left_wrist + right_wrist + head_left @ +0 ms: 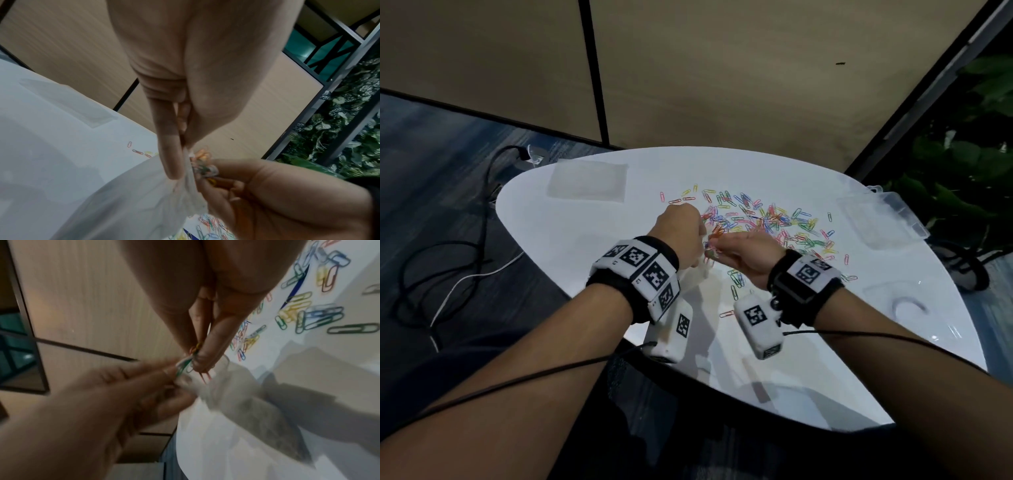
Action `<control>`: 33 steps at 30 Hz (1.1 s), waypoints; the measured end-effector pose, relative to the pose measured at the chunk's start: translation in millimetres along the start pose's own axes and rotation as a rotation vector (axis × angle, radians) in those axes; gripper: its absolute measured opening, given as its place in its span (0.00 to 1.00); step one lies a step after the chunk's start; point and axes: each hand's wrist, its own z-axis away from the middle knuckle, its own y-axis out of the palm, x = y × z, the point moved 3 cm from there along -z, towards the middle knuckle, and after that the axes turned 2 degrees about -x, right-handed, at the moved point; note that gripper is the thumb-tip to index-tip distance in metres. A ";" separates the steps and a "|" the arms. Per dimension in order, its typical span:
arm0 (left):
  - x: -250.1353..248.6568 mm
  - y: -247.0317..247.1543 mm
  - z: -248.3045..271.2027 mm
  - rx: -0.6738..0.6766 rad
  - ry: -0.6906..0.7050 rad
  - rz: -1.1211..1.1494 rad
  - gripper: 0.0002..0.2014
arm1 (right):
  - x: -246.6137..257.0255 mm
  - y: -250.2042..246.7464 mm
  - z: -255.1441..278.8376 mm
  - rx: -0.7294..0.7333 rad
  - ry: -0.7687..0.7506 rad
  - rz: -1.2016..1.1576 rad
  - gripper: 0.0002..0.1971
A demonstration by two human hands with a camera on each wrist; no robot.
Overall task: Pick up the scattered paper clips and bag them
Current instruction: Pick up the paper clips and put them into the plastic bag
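White table (808, 359): smooth, glossy, rounded. Clear bag (127, 203): thin, crinkled film; left hand (681, 233) pinches its mouth, seemingly to keep it raised for loading. Right hand (750, 255): fingers pinched on a small bunch of clips (188, 368) at the bag mouth, apparently feeding them in. Paper clips (767, 219): coloured bent wire, mostly scattered on the table beyond both hands, unbagged.

Colourful paper clips (763, 219) lie scattered beside a lifted clear bag (127, 203).
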 end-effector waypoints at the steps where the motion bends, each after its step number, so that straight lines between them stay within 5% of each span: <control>1: -2.5 3.0 -1.0 -0.002 0.006 0.005 0.12 | -4.1 2.8 0.2 -0.023 0.000 0.026 0.04; 6: -14.2 9.5 -3.2 -0.017 0.037 0.000 0.11 | -7.8 10.9 -1.8 -0.109 -0.092 0.320 0.10; 12: -19.0 15.6 -3.6 0.001 0.051 0.021 0.13 | 18.8 11.1 12.7 -0.118 -0.323 1.165 0.14; 15: -18.5 12.8 -4.0 -0.020 0.050 0.051 0.13 | 33.4 6.0 16.8 -0.023 -0.359 1.168 0.15; 20: -14.4 9.9 -6.2 -0.037 0.024 0.095 0.12 | 54.2 -41.6 15.6 -0.011 -0.369 0.639 0.07; 22: -13.3 10.1 -5.6 -0.027 0.022 0.099 0.12 | 50.7 -85.4 3.5 -0.146 -0.307 0.812 0.08; 23: -13.0 9.5 -5.5 -0.027 0.020 0.096 0.12 | 46.0 -113.6 -3.5 -0.239 -0.230 1.091 0.11; 25: -12.9 7.6 -5.5 -0.026 0.022 0.078 0.13 | 27.5 -169.6 -11.3 -0.363 0.007 1.587 0.25; 27: -12.5 6.7 -6.5 -0.017 0.019 0.052 0.15 | -0.1 -209.6 -14.7 -0.362 0.149 1.675 0.39; 30: -12.2 6.5 -7.4 0.003 0.007 0.010 0.19 | -33.9 -226.5 -21.8 -0.274 0.079 1.599 0.44; 33: -13.3 7.2 -8.2 0.011 0.006 -0.014 0.19 | -48.2 -210.2 -28.1 -0.316 -0.088 1.659 0.32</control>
